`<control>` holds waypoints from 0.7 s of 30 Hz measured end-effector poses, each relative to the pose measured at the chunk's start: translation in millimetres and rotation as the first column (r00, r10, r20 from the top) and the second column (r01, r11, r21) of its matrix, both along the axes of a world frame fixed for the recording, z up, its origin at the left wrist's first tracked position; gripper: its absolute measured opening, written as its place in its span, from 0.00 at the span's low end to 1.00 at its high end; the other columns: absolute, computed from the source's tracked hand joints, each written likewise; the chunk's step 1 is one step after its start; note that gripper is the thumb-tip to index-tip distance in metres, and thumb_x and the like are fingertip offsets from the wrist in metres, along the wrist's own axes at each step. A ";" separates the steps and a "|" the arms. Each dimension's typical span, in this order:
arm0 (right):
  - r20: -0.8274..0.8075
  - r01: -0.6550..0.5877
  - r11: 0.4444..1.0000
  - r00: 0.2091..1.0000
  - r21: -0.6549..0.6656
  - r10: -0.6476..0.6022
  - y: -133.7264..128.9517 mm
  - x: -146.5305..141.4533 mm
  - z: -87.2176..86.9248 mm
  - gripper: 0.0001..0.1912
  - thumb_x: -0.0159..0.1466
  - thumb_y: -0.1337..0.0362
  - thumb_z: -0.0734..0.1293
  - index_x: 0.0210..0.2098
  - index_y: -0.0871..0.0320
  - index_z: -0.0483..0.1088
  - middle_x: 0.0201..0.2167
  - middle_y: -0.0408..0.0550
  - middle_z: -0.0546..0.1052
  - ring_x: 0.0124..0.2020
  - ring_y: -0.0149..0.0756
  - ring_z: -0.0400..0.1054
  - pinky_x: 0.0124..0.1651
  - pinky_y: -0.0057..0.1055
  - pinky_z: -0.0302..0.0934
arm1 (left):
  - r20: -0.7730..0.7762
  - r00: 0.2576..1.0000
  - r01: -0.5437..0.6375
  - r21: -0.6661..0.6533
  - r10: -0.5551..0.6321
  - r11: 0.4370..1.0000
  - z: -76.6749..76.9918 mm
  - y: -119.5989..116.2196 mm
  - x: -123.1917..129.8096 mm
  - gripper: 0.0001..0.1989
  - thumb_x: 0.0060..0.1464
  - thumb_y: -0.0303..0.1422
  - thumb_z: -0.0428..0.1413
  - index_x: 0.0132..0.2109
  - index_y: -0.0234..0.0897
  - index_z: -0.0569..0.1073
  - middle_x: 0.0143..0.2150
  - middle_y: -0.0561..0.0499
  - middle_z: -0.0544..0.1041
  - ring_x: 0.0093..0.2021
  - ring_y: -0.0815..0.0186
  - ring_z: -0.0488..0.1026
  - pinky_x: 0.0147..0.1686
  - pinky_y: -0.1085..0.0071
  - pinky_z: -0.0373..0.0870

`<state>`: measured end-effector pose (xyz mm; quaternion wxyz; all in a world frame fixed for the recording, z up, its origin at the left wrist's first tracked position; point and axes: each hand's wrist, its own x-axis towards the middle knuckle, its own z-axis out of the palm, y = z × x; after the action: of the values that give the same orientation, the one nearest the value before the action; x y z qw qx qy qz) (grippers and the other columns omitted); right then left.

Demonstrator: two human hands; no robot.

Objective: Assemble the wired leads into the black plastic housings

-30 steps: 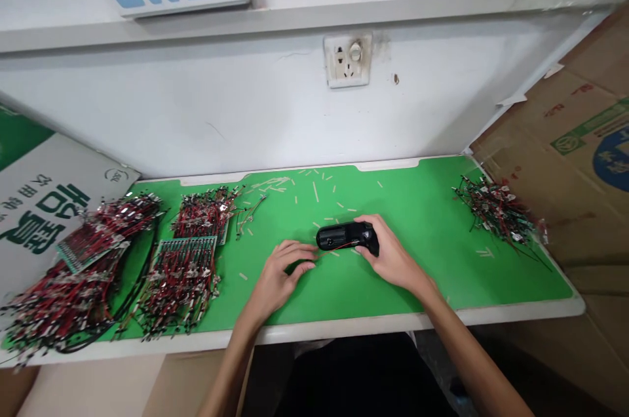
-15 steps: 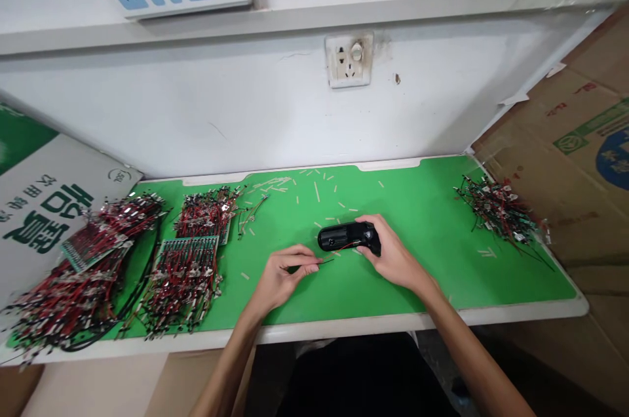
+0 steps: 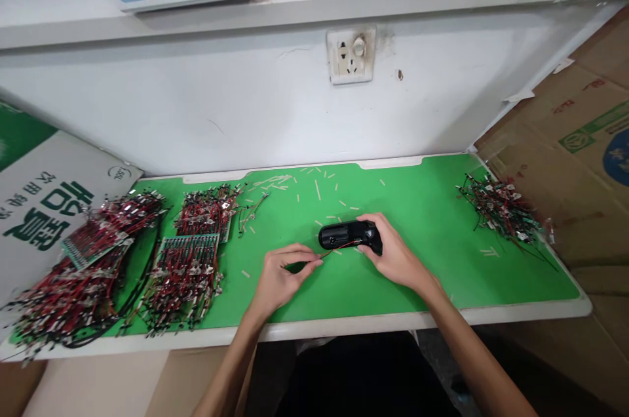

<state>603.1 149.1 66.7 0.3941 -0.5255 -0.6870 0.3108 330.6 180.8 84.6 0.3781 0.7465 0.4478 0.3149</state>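
Note:
My right hand (image 3: 397,261) grips the right end of a black elongated plastic housing (image 3: 339,234), which lies crosswise just above the mat. From near that hand's thumb a thin red wire (image 3: 340,248) runs along the housing's lower side to the left. My left hand (image 3: 285,276) pinches this wire between thumb and forefinger, left of the housing and a little below it. A short dark wire end also shows by the left fingertips. What lies inside the housing is too small to make out.
Bundles of red and black wires on green circuit boards (image 3: 191,246) lie at the left, beside a larger heap (image 3: 73,296). Another wire bundle (image 3: 501,207) lies at the right. Pale slivers (image 3: 317,190) are scattered on the green mat (image 3: 413,197). Cardboard (image 3: 580,161) stands at the right.
A red wire now stretches between my left fingertips and the housing; before, a dark wire end pointed out from those fingers. My right hand keeps its hold, and the view has shifted slightly.

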 end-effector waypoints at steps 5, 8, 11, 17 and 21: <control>-0.002 -0.004 1.000 1.000 0.000 0.004 -0.9 0.4 0.4 0.27 0.66 0.70 0.65 0.63 0.50 0.59 0.58 0.51 0.68 0.60 0.45 0.66 0.65 0.46 0.58 | -0.016 0.999 0.031 0.031 -0.030 0.999 -0.7 2.3 -4.4 0.05 0.57 0.37 0.66 0.39 0.44 0.85 0.39 0.51 0.83 0.38 0.66 0.80 0.42 0.72 0.74; -0.001 -0.003 1.000 1.000 -0.002 0.003 -1.7 0.8 0.4 0.27 0.66 0.70 0.65 0.63 0.49 0.59 0.58 0.50 0.68 0.60 0.45 0.66 0.66 0.46 0.58 | -0.025 0.999 0.038 0.039 -0.037 0.999 -2.0 2.4 -8.1 0.05 0.57 0.38 0.65 0.40 0.44 0.84 0.40 0.50 0.83 0.39 0.66 0.80 0.43 0.72 0.75; -0.003 -0.002 1.000 1.000 -0.004 0.002 -2.0 1.0 0.9 0.27 0.66 0.71 0.65 0.63 0.49 0.59 0.58 0.50 0.68 0.60 0.45 0.66 0.66 0.45 0.58 | -0.029 0.999 0.038 0.036 -0.037 0.999 -3.8 0.9 -10.7 0.06 0.58 0.38 0.65 0.40 0.43 0.84 0.40 0.50 0.83 0.40 0.66 0.80 0.43 0.71 0.75; -0.005 -0.005 1.000 1.000 -0.005 0.005 -1.5 0.3 2.6 0.27 0.66 0.71 0.65 0.62 0.50 0.59 0.58 0.50 0.68 0.60 0.44 0.65 0.65 0.45 0.59 | -0.034 0.999 0.029 0.018 -0.028 0.999 -4.4 -0.8 -11.1 0.08 0.58 0.40 0.64 0.40 0.42 0.84 0.41 0.48 0.83 0.40 0.64 0.80 0.43 0.70 0.75; 0.001 -0.007 1.000 1.000 0.008 0.007 -2.3 0.5 1.9 0.26 0.66 0.71 0.65 0.62 0.51 0.59 0.57 0.52 0.68 0.60 0.46 0.66 0.65 0.47 0.59 | -0.053 0.998 0.021 0.028 -0.020 0.999 -4.3 -1.7 -13.1 0.10 0.59 0.41 0.63 0.42 0.41 0.84 0.41 0.46 0.83 0.40 0.63 0.80 0.43 0.69 0.76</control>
<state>603.6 146.8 68.6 0.3948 -0.5216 -0.6902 0.3094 317.5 179.1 80.3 0.3586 0.7644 0.4454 0.2979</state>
